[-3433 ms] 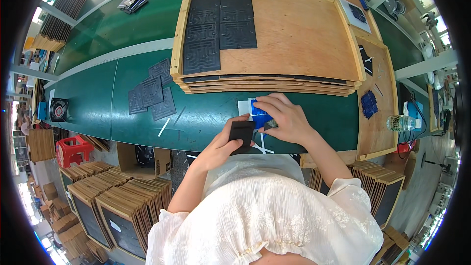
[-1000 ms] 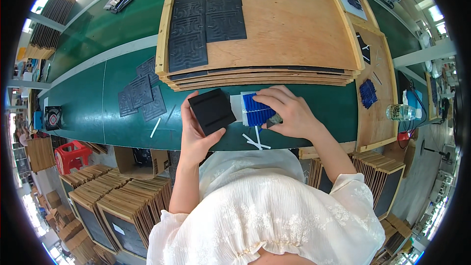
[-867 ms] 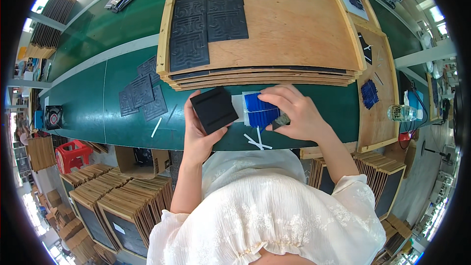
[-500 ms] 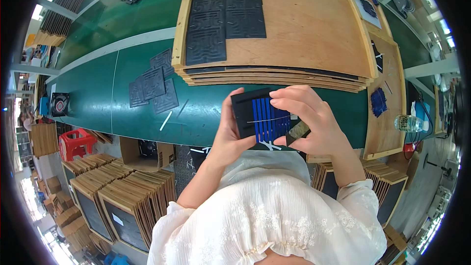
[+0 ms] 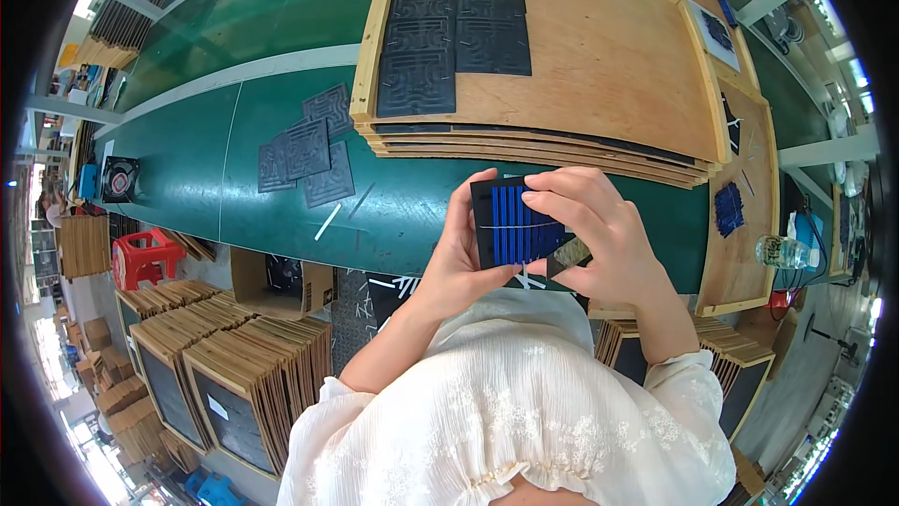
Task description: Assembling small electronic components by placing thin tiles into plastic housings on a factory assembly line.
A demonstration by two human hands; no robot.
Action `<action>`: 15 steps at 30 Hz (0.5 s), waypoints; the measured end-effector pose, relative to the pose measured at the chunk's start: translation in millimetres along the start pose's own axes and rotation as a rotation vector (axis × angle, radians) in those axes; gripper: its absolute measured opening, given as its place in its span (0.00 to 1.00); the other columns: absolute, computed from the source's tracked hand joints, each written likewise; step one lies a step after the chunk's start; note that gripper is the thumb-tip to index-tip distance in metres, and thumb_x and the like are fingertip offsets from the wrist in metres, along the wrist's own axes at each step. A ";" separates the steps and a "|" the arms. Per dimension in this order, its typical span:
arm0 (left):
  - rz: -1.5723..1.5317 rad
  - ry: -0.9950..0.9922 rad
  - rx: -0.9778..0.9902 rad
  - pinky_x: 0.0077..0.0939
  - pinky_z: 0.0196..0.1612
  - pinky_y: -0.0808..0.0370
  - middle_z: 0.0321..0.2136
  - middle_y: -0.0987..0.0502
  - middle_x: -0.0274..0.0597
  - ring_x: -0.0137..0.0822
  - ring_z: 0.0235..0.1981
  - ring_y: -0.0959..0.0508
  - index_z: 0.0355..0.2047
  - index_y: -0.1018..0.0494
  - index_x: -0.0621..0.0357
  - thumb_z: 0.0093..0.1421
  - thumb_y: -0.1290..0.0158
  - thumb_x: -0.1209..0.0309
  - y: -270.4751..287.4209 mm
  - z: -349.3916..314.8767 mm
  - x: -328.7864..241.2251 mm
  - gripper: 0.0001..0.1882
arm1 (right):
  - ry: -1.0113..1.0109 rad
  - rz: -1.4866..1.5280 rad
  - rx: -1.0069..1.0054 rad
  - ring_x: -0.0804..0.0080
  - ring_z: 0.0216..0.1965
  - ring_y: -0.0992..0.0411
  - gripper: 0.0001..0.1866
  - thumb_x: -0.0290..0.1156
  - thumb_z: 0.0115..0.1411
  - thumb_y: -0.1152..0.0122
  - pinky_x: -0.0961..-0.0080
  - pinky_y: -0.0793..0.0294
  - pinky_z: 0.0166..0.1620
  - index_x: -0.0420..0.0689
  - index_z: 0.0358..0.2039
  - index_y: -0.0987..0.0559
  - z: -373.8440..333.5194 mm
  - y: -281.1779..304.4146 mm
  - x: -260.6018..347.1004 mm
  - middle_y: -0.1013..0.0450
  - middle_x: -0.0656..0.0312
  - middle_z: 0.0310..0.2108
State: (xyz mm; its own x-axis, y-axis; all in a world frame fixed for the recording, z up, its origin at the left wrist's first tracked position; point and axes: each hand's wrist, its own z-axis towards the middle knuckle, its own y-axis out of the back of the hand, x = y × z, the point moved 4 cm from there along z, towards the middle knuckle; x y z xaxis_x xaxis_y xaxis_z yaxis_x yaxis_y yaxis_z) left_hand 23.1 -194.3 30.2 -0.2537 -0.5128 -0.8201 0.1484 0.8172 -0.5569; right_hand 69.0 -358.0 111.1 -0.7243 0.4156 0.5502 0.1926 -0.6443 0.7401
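In front of my chest, my left hand (image 5: 454,263) grips the left side of a small black square panel (image 5: 484,236), thumb along its lower edge. Narrow blue strips (image 5: 510,234), likely solar cell strips, stand side by side over the panel, crossed by a thin light wire. My right hand (image 5: 613,239) is closed around the right end of these strips, fingertips on top and thumb below. A yellowish-grey piece (image 5: 571,251) with a dark corner shows under its fingers; its kind is unclear.
Ahead lies a wooden tray (image 5: 609,47) on stacked trays, with black grooved panels (image 5: 417,66) at its left. More black panels (image 5: 307,155) and a white strip (image 5: 328,222) lie on the green table. Blue pieces (image 5: 729,209) and a clear bottle (image 5: 782,251) are at right.
The blue strips have shifted left over the black panel and cover more of it. My left hand and the panel sit slightly further right, closer to my right hand.
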 end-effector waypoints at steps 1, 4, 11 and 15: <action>-0.013 0.005 -0.005 0.29 0.57 0.26 0.60 0.39 0.41 0.33 0.60 0.31 0.72 0.56 0.49 0.47 0.44 0.93 -0.1 -0.3 0.3 0.55 | 0.001 0.000 0.001 0.57 0.51 0.26 0.39 0.38 0.39 0.20 0.68 0.19 0.41 0.51 0.54 0.25 0.2 0.1 0.5 0.25 0.61 0.54; 0.006 -0.003 -0.031 0.32 0.56 0.22 0.59 0.36 0.43 0.36 0.59 0.29 0.71 0.55 0.49 0.46 0.43 0.93 1.1 -0.1 2.2 0.55 | -0.005 -0.002 0.009 0.57 0.52 0.26 0.39 0.38 0.39 0.20 0.67 0.19 0.41 0.51 0.54 0.25 1.0 0.1 1.4 0.25 0.62 0.54; -0.008 0.016 -0.046 0.35 0.55 0.19 0.58 0.34 0.45 0.41 0.58 0.26 0.71 0.56 0.48 0.44 0.44 0.94 -2.1 0.2 0.6 0.56 | -0.004 0.017 -0.002 0.57 0.52 0.26 0.38 0.38 0.39 0.20 0.67 0.19 0.42 0.51 0.53 0.25 1.9 -1.1 0.2 0.25 0.62 0.54; -0.095 0.058 -0.052 0.38 0.56 0.20 0.58 0.34 0.46 0.43 0.59 0.27 0.71 0.56 0.48 0.43 0.45 0.95 -7.3 0.3 -2.5 0.57 | -0.020 0.086 0.007 0.56 0.52 0.27 0.38 0.38 0.38 0.19 0.65 0.19 0.45 0.51 0.53 0.24 3.3 -0.5 -0.5 0.25 0.61 0.54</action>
State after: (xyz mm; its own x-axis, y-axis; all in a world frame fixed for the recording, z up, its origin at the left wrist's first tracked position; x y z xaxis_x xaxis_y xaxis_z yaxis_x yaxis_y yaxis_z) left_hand 23.0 -199.1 36.2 -0.3196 -0.5740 -0.7539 0.0712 0.7789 -0.6231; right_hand 71.5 -355.7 111.7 -0.6914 0.3720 0.6193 0.2578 -0.6737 0.6926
